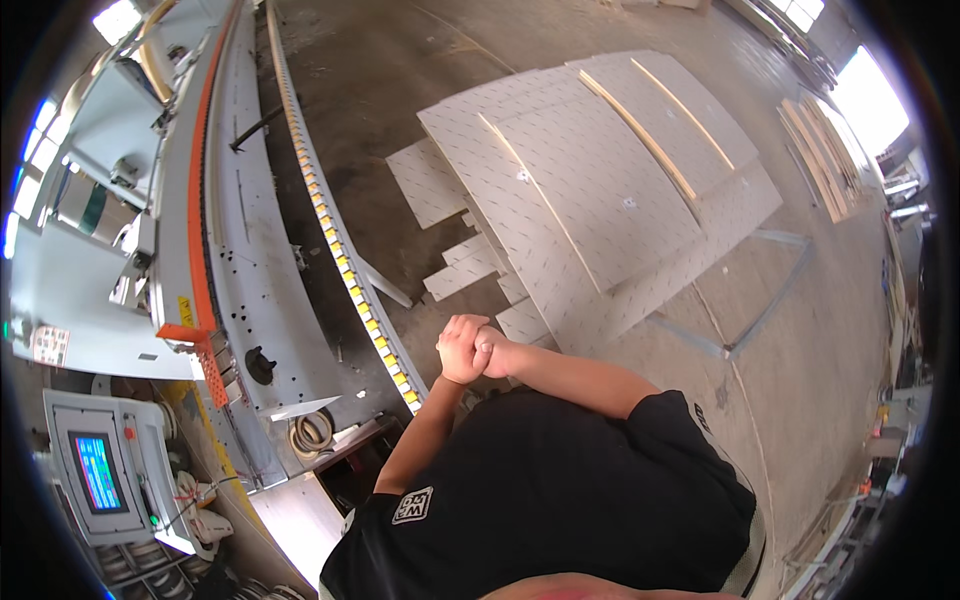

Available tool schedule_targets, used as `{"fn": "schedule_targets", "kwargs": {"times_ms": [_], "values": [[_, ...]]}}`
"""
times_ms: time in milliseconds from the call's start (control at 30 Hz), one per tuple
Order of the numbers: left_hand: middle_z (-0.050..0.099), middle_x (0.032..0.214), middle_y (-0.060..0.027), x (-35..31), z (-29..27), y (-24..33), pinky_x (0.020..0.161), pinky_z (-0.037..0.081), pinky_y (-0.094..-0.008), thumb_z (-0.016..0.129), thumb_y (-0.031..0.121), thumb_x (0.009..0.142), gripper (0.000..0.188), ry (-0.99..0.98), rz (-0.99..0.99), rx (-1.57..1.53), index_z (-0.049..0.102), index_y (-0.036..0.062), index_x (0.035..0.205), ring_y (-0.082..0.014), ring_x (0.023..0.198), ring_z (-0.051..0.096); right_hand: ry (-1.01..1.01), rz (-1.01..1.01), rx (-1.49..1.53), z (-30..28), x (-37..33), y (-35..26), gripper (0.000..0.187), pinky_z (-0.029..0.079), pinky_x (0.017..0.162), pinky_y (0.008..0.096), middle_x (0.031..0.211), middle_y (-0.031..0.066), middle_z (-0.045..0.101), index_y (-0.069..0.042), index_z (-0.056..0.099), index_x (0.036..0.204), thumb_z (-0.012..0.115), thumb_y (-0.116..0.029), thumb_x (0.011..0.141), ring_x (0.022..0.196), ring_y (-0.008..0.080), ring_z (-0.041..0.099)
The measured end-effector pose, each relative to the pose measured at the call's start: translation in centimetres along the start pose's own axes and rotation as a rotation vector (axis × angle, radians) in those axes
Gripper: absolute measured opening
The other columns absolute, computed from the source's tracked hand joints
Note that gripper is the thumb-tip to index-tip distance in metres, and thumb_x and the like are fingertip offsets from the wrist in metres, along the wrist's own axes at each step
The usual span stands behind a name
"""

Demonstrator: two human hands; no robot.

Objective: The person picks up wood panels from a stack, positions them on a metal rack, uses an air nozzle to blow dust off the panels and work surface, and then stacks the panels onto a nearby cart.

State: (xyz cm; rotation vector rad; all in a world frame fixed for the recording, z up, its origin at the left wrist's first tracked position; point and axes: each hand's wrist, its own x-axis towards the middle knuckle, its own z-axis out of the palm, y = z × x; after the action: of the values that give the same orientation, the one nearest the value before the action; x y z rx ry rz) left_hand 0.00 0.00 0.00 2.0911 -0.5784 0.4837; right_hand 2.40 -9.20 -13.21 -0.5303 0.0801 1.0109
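In front of my body, my left hand [460,350] and my right hand [498,354] are clasped together. The fingers of each are closed around the other, partly hidden where they overlap. No tool or workpiece shows in them. Just left of them runs a long rail with yellow rollers [352,285]. Beyond my hands lies a stack of large grey patterned panels [640,245], with thin wooden strips [640,130] on top. Smaller panel pieces [465,270] stick out at its near left side.
Along the left stands a long machine with an orange beam [198,200] and a grey bed [250,260]. A control box with a lit screen [97,472] is at lower left, near rolls of edging tape [312,432]. Wooden boards [825,160] lie at far right. A metal frame [730,348] edges the stack.
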Motion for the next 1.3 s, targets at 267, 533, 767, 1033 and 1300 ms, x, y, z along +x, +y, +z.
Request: {"fn": "schedule_targets", "kwargs": {"times_ms": [267, 533, 767, 1033, 1300], "values": [[0.073, 0.096, -0.0130, -8.7, 4.9, -7.3, 0.079, 0.054, -0.0491, 0.053, 0.042, 0.101, 0.033, -0.626, -0.742, 0.078, 0.070, 0.0143, 0.107, -0.0374, 0.089, 0.070, 0.556, 0.097, -0.301, 0.0, -13.9, -7.9, 0.051, 0.052, 0.095, 0.0368, 0.126, 0.0083, 0.068, -0.006, 0.061, 0.129, 0.052, -0.048, 0.102, 0.112, 0.0193, 0.066], [0.070, 0.082, -0.0095, -14.8, 5.2, -7.4, 0.076, 0.054, -0.0424, 0.043, 0.041, 0.106, 0.041, -0.786, -1.017, -0.082, 0.066, 0.0088, 0.096, -0.0301, 0.080, 0.070, 1.301, -0.240, -0.099, -25.1, -21.1, -9.1, 0.043, 0.049, 0.085, 0.0359, 0.101, 0.0029, 0.071, -0.011, 0.068, 0.110, 0.048, -0.048, 0.103, 0.095, 0.0172, 0.064], [0.072, 0.103, -0.0136, -19.1, 5.7, -5.2, 0.083, 0.053, -0.0481, 0.046, 0.037, 0.104, 0.031, -1.137, -1.197, 0.090, 0.068, 0.0150, 0.106, -0.0375, 0.096, 0.069, 1.557, -0.358, 0.021, -39.1, -23.4, -15.1, 0.051, 0.048, 0.081, 0.0444, 0.104, 0.0079, 0.066, -0.006, 0.061, 0.114, 0.046, -0.054, 0.102, 0.089, 0.0218, 0.061], [0.073, 0.092, -0.0081, -16.1, 10.0, -5.1, 0.079, 0.053, -0.0375, 0.054, 0.034, 0.102, 0.031, -1.123, -1.215, 0.015, 0.068, 0.0082, 0.112, -0.0249, 0.085, 0.070, 1.409, -0.370, 0.474, -39.9, -20.5, -20.1, 0.068, 0.048, 0.100, 0.0529, 0.127, 0.0106, 0.065, -0.008, 0.054, 0.135, 0.045, -0.066, 0.101, 0.106, 0.0280, 0.064], [0.070, 0.088, -0.0037, -3.7, 16.9, -9.3, 0.078, 0.052, -0.0302, 0.057, 0.025, 0.102, 0.027, -1.053, -1.180, -0.017, 0.066, 0.0035, 0.116, -0.0137, 0.079, 0.066, 1.425, -0.295, 0.400, -39.0, -22.5, -17.7, 0.072, 0.053, 0.092, 0.0468, 0.116, 0.0066, 0.068, -0.009, 0.056, 0.133, 0.042, -0.071, 0.099, 0.096, 0.0227, 0.065]]}}
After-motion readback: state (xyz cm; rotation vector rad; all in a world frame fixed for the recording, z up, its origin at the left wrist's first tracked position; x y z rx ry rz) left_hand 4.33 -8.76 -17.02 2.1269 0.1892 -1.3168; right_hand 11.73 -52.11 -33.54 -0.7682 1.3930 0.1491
